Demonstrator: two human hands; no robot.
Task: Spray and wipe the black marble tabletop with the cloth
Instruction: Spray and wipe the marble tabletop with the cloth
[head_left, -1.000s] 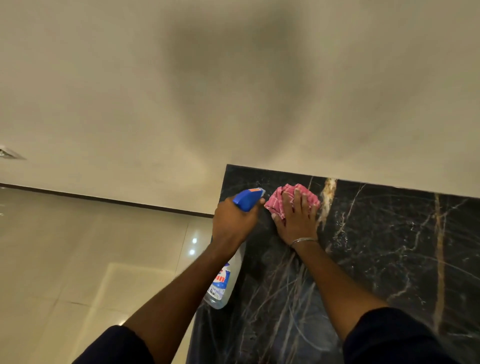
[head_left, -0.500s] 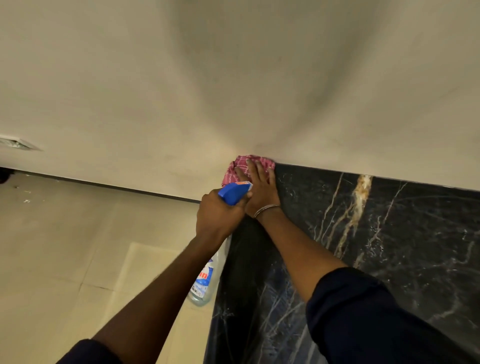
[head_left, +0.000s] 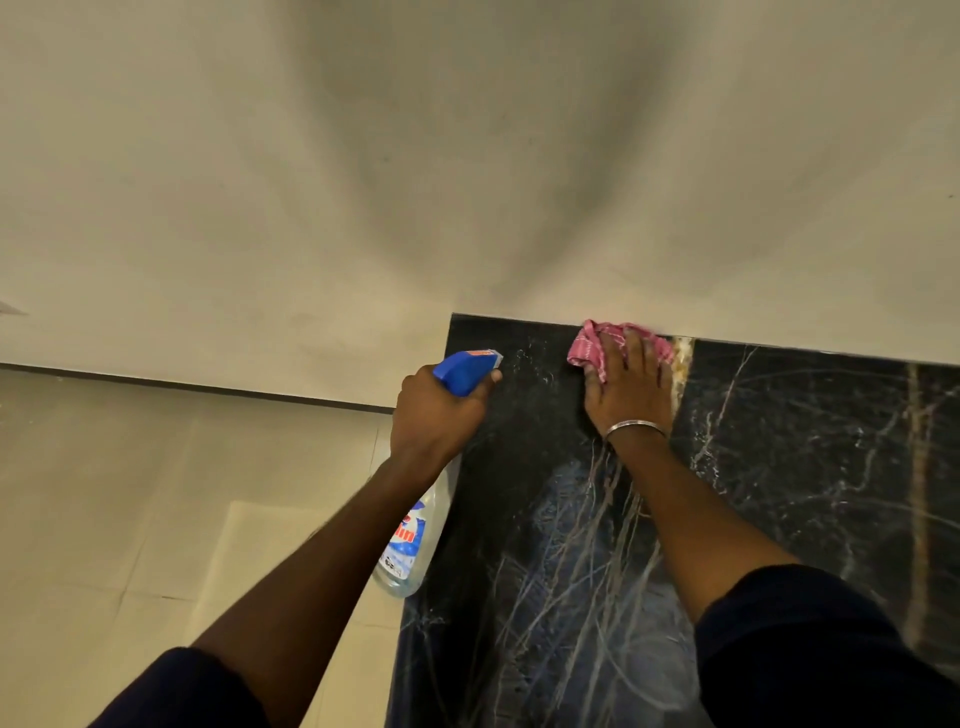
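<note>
Black marble tabletop with white and gold veins (head_left: 779, 519) fills lower right, far edge against beige wall (head_left: 363, 182). Right hand (head_left: 626, 387), fingers straight, presses crumpled pink checked cloth (head_left: 589, 348) flat on tabletop at far edge beside wall. Left hand (head_left: 439, 413) grips neck of clear spray bottle with blue trigger head (head_left: 465, 370), nozzle over tabletop's left edge, bottle body hanging beside that edge. Hands apart. Silver bangle (head_left: 635, 427) on right wrist. Dark sleeves on both arms. Beige tiled floor (head_left: 130, 493) at left.
</note>
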